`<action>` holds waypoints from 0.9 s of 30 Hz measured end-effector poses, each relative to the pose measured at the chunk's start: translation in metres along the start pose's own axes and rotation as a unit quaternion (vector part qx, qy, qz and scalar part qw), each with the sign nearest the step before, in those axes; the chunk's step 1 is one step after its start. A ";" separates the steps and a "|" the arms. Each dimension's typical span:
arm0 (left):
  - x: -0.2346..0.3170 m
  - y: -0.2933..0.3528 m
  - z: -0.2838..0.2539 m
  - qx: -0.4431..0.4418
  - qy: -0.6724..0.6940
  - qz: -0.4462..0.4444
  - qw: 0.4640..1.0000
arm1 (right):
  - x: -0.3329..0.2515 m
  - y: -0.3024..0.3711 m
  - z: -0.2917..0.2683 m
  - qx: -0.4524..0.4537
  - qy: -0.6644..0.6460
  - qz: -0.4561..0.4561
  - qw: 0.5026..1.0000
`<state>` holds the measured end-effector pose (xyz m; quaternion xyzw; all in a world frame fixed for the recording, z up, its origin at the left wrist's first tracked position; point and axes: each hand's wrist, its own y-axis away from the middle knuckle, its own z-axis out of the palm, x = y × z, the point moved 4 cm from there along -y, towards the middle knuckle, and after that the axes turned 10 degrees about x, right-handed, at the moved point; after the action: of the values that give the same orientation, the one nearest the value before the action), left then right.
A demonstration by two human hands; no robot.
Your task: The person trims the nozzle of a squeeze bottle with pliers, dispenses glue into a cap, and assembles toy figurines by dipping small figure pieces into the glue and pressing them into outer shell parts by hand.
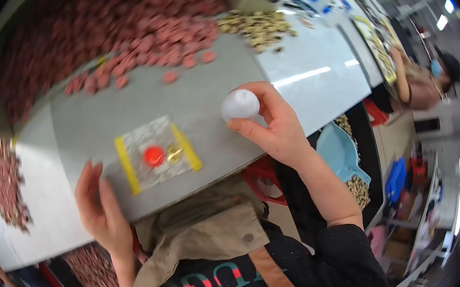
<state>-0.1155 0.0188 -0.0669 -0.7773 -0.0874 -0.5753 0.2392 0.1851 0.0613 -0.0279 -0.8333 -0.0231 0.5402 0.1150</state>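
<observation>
The right hand (280,127) pinches a white rounded object (240,104) between thumb and fingers above the grey worktop (215,71), while the left hand (102,211), loosely open with nothing in it, is near a clear, yellow-edged bag (153,177) and a heap of pink discs (145,40) lies beyond.
</observation>
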 end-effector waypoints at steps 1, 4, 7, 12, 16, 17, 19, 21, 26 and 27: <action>0.002 0.001 0.001 -0.002 -0.006 0.008 1.000 | 0.006 0.003 -0.011 0.006 -0.072 0.073 0.995; 0.010 0.001 0.006 -0.036 -0.009 0.023 0.999 | 0.024 -0.002 -0.075 0.123 -0.017 0.058 0.991; 0.011 0.001 0.009 -0.039 -0.013 0.027 0.999 | 0.052 -0.026 -0.145 0.241 0.019 0.054 0.969; 0.015 -0.002 0.010 -0.026 0.011 0.019 0.999 | 0.148 -0.101 -0.250 0.346 0.178 0.053 0.920; 0.007 -0.006 0.008 -0.028 0.045 -0.019 0.998 | 0.176 -0.138 -0.282 0.398 0.305 0.082 0.861; 0.007 -0.008 0.009 -0.030 0.050 -0.028 0.998 | 0.185 -0.144 -0.287 0.407 0.312 0.067 0.856; 0.007 -0.015 0.001 -0.051 0.033 -0.040 0.997 | 0.185 -0.148 -0.281 0.437 0.346 0.065 0.827; 0.007 -0.021 -0.003 -0.094 0.019 -0.066 0.993 | 0.177 -0.142 -0.281 0.456 0.352 0.028 0.817; 0.009 -0.063 -0.009 -0.127 -0.082 0.003 0.989 | 0.105 -0.108 -0.220 0.399 0.248 -0.107 0.876; 0.010 -0.071 0.004 -0.149 -0.114 0.061 0.980 | 0.098 -0.102 -0.201 0.327 0.231 -0.089 0.912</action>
<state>-0.1386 0.0814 -0.0394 -0.8685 0.0199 -0.4740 0.1438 0.4164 0.1433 -0.0146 -0.8453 0.1080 0.2973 0.4305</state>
